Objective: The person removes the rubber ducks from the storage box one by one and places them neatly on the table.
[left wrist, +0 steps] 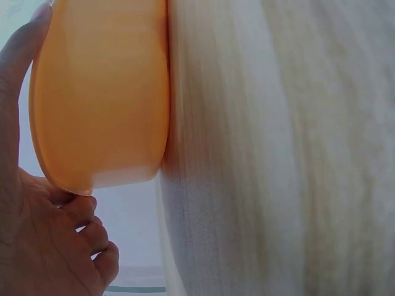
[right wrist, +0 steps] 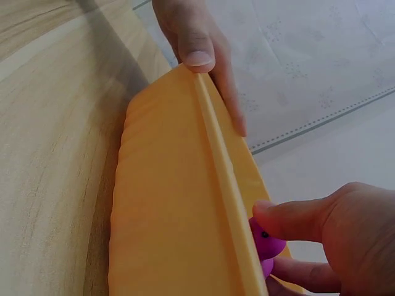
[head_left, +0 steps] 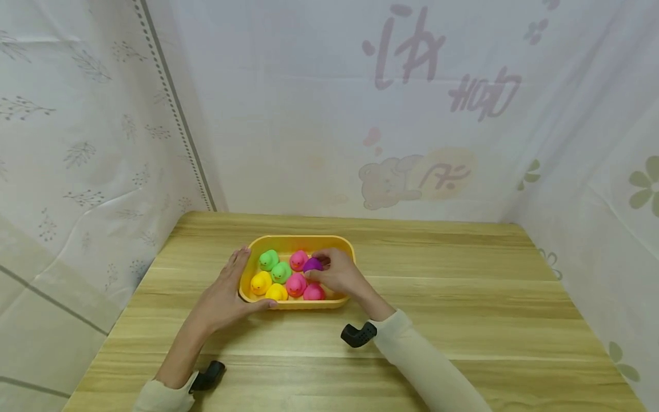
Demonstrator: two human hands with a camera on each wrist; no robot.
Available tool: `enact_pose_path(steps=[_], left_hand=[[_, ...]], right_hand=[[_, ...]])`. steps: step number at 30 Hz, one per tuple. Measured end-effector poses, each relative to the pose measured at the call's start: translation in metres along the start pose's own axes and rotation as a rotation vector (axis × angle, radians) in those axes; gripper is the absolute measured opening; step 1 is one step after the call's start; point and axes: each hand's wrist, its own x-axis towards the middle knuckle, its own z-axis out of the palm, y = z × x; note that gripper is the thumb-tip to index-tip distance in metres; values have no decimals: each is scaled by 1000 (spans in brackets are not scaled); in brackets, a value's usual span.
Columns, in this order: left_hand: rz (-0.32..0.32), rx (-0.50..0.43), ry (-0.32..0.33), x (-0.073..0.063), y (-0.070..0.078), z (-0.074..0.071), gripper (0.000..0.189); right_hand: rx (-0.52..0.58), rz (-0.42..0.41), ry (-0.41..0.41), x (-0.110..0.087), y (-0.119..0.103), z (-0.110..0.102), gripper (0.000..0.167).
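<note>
A yellow plastic basket (head_left: 309, 305) stands on the table with several small toy ducks inside. My left hand (head_left: 226, 294) holds its left end, thumb on the front rim and fingers along the left side. Over the basket's right part, my right hand (head_left: 337, 272) pinches a purple toy duck (right wrist: 268, 239) between thumb and fingers. Left of that duck lie a pink duck (head_left: 298, 260) and two green ducks (head_left: 280, 273). Nearer the front are yellow ducks (head_left: 261, 282) and more pink ducks (head_left: 296, 284). The right fingertips are partly hidden in the head view.
A wood-grain table (head_left: 463, 320) extends around the basket, widest to the right. Behind it hangs a pale printed cloth (head_left: 288, 114), with more cloth at both sides. Black bands (head_left: 358, 335) sit at both wrists, by the pale sleeves.
</note>
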Motion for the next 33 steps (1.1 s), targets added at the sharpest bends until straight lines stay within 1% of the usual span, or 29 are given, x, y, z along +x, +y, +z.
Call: enact_pose_path(steps=[6, 10, 14, 20, 26, 33], left_hand=[[-16, -14, -12, -1, 1, 0, 133], [-19, -10, -14, 0, 0, 0, 133], [-19, -7, -10, 0, 1, 0, 133], [-19, -6, -8, -1, 2, 0, 133], [-12, -5, -3, 0, 1, 0, 132], [-8, -2, 2, 0, 0, 1, 133]], right_hand=[[11, -56, 11, -8, 2, -5, 51], [24, -75, 17, -14, 4, -9, 50], [53, -79, 23, -18, 7, -12, 50], [149, -66, 38, -23, 12, -18, 52], [219, -53, 60, -26, 17, -24, 52], [242, -72, 85, -29, 23, -35, 50]])
